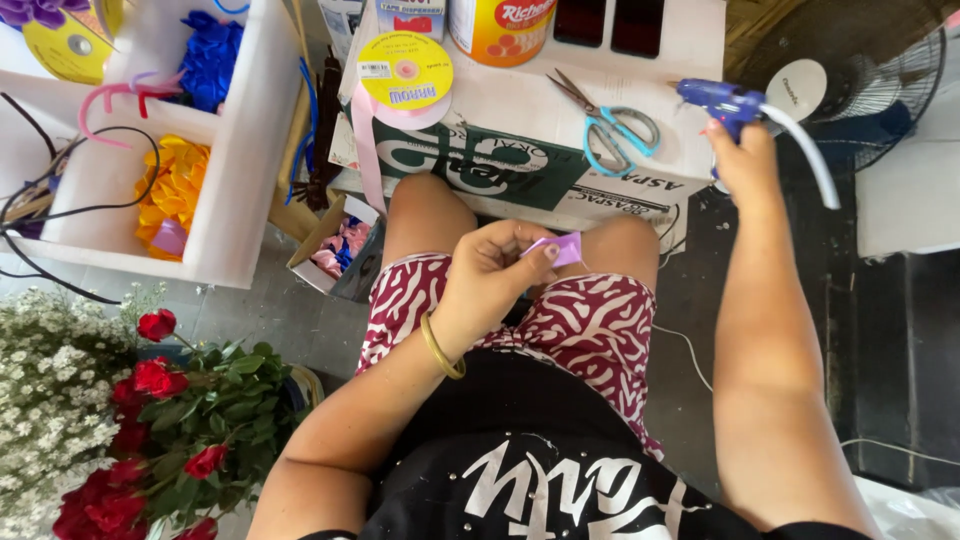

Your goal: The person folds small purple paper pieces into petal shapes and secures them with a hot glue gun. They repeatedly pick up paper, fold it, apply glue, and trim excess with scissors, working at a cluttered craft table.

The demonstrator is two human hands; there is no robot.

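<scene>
purple ribbon piece pinched in left hand, right hand gripping blue glue gun, scissors nearby

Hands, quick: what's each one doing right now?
Left hand: closed, pinching a folded purple ribbon piece.
Right hand: closed around a blue glue gun.

Glossy satin ribbon is shining lilac in the left hand; a blue plastic glue gun is gleaming in the right hand. At 12 o'clock, metal-bladed scissors with smooth plastic handles are lying on a matt cardboard box.
</scene>
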